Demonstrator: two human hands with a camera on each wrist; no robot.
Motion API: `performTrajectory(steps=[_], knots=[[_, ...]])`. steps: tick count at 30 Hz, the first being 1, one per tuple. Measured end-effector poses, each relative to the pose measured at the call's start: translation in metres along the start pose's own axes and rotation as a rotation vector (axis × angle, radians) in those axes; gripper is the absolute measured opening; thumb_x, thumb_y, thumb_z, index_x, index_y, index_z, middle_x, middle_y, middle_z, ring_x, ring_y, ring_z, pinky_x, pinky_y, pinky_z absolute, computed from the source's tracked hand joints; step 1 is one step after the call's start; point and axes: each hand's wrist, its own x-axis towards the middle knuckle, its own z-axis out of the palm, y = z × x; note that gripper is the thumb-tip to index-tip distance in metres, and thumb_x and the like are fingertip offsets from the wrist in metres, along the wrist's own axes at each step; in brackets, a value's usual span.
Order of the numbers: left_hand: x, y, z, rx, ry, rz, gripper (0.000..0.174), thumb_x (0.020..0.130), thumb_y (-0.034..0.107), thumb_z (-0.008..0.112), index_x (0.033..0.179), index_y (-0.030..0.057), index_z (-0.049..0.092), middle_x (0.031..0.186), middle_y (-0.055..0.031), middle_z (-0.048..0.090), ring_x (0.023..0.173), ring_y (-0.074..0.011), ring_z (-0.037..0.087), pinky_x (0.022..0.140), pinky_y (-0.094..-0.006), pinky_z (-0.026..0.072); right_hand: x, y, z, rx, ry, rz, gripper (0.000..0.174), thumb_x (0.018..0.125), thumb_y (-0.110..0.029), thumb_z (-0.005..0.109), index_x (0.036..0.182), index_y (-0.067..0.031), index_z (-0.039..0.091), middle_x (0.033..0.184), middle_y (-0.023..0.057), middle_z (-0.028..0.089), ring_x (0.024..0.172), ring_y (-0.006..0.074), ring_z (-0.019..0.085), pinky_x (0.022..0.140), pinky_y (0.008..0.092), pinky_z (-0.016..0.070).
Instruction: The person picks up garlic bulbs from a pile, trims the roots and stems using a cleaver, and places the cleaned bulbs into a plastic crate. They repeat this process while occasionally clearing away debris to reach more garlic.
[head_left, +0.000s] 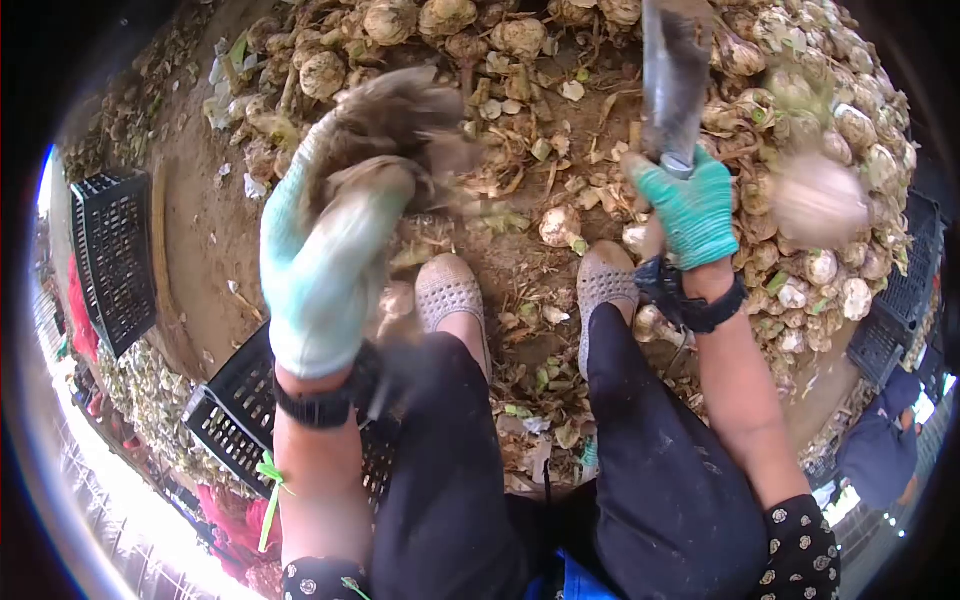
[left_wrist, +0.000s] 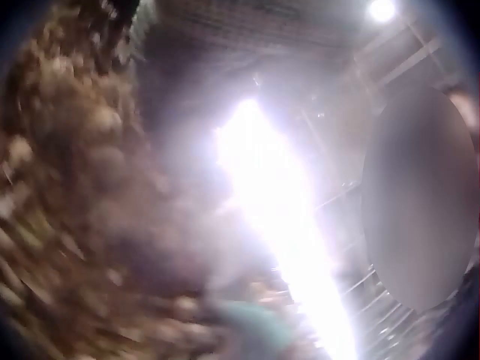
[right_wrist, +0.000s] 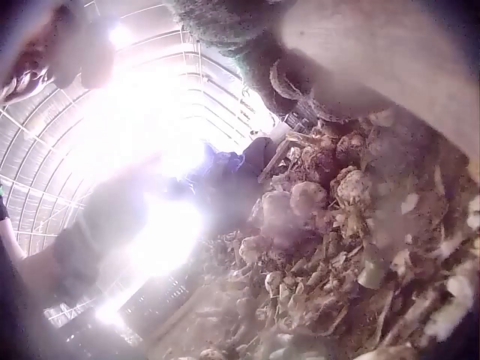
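My left hand [head_left: 330, 250], in a pale green and white glove, grips a motion-blurred brown clump [head_left: 415, 125] that looks like dry garlic stalks. Its brown-stained fingers blend into the clump. Opposite it, my right hand [head_left: 695, 205] in a green glove holds a knife [head_left: 675, 90] by the handle, its broad blade pointing away from me. A blurred garlic bulb [head_left: 820, 198] is right of the right hand, apart from it. One trimmed garlic bulb [head_left: 560, 227] lies on the ground between the hands. Blur and glare hide the left hand's grip in the left wrist view.
A large garlic pile [head_left: 780, 120] stretches across the far side and right. Cut stalks and peelings litter the soil around my shoes [head_left: 450, 290]. Black crates [head_left: 115, 255] stand at the left, with another crate [head_left: 235, 410] by my left leg. Another person [head_left: 885, 440] is at the far right.
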Motion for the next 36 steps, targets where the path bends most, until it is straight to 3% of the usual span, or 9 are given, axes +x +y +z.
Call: performTrajectory(steps=[5, 8, 16, 20, 23, 27, 30, 33, 36], knots=[[-0.036, -0.057, -0.106, 1.45, 0.285, -0.116, 0.044, 0.069, 0.003, 0.062, 0.112, 0.0048, 0.053, 0.096, -0.0097, 0.06, 0.082, -0.0148, 0.057, 0.075, -0.0263, 0.0465, -0.01, 0.007, 0.008, 0.067, -0.02, 0.049, 0.02, 0.071, -0.009, 0.068, 0.085, 0.001, 0.058, 0.065, -0.0003, 0.056, 0.052, 0.0054, 0.048, 0.048, 0.0201, 0.041], [-0.068, -0.073, -0.121, 1.823, 0.327, -0.336, 0.051, 0.065, 0.027, 0.069, 0.107, 0.0034, 0.054, 0.097, -0.0177, 0.059, 0.083, -0.0308, 0.059, 0.075, -0.0334, 0.0458, -0.015, 0.007, 0.02, -0.005, -0.094, 0.087, 0.021, 0.071, -0.01, 0.068, 0.085, 0.0016, 0.058, 0.064, -0.0007, 0.055, 0.052, 0.0053, 0.048, 0.047, 0.0209, 0.0402], [-0.093, -0.119, -0.149, 0.962, 0.667, -0.991, 0.059, 0.068, 0.047, 0.064, 0.093, -0.0051, 0.054, 0.084, -0.0174, 0.06, 0.075, -0.0226, 0.058, 0.073, -0.0313, 0.0455, -0.026, 0.011, 0.045, -0.087, -0.242, 0.036, 0.032, 0.069, -0.016, 0.068, 0.092, 0.0031, 0.057, 0.067, 0.0012, 0.057, 0.06, 0.0056, 0.051, 0.055, 0.0219, 0.0431], [-0.08, -0.096, -0.115, 0.559, 0.618, -0.149, 0.05, 0.062, 0.004, 0.066, 0.108, -0.0025, 0.048, 0.096, -0.0082, 0.057, 0.083, -0.0132, 0.055, 0.07, -0.0256, 0.0471, -0.036, -0.007, 0.056, -0.167, -0.271, -0.067, 0.033, 0.069, -0.018, 0.067, 0.092, 0.0034, 0.058, 0.071, 0.005, 0.06, 0.061, 0.01, 0.053, 0.057, 0.0246, 0.0445], [-0.058, -0.065, -0.081, 0.287, 0.505, -0.119, 0.053, 0.062, 0.003, 0.065, 0.11, -0.0017, 0.046, 0.102, -0.0097, 0.055, 0.086, -0.016, 0.056, 0.074, -0.0264, 0.0478, -0.041, -0.018, 0.064, -0.246, -0.418, -0.018, 0.025, 0.07, -0.018, 0.066, 0.087, 0.0003, 0.059, 0.075, 0.0104, 0.062, 0.064, 0.0111, 0.057, 0.056, 0.0271, 0.0456], [-0.042, -0.047, -0.051, 0.022, 0.284, -0.281, 0.058, 0.059, 0.002, 0.068, 0.112, -0.0004, 0.043, 0.104, -0.0101, 0.054, 0.093, -0.0216, 0.055, 0.084, -0.0332, 0.0448, -0.045, -0.006, 0.071, -0.429, -0.368, -0.557, 0.026, 0.062, -0.012, 0.065, 0.086, -0.0026, 0.057, 0.076, 0.0119, 0.056, 0.067, 0.0317, 0.056, 0.06, 0.0377, 0.0464], [-0.05, -0.07, -0.063, 0.021, 0.188, -0.404, 0.072, 0.06, 0.007, 0.07, 0.121, -0.0029, 0.032, 0.106, -0.014, 0.054, 0.098, -0.0222, 0.053, 0.084, -0.0352, 0.0451, -0.048, -0.008, 0.062, -0.699, -0.338, -0.8, 0.032, 0.06, -0.012, 0.064, 0.089, -0.0039, 0.055, 0.079, 0.0108, 0.055, 0.069, 0.0302, 0.057, 0.06, 0.0374, 0.0462], [-0.052, -0.077, -0.055, -0.177, 0.157, -0.213, 0.037, 0.092, 0.024, 0.035, 0.121, 0.0014, 0.039, 0.117, -0.0125, 0.048, 0.102, -0.0206, 0.051, 0.089, -0.0355, 0.0424, -0.051, -0.01, 0.06, -0.837, -0.347, -0.869, 0.027, 0.062, -0.012, 0.061, 0.086, -0.0055, 0.053, 0.076, 0.0096, 0.052, 0.067, 0.026, 0.056, 0.058, 0.0354, 0.0444], [-0.04, -0.065, -0.039, 0.137, 0.119, -0.21, 0.053, 0.08, 0.018, 0.057, 0.121, -0.002, 0.031, 0.116, -0.0139, 0.045, 0.099, -0.0208, 0.052, 0.085, -0.0349, 0.0448, -0.05, -0.008, 0.061, -0.944, -0.358, -0.931, 0.018, 0.065, -0.012, 0.055, 0.081, -0.0065, 0.052, 0.071, 0.0074, 0.05, 0.063, 0.0222, 0.054, 0.055, 0.0337, 0.0422]])
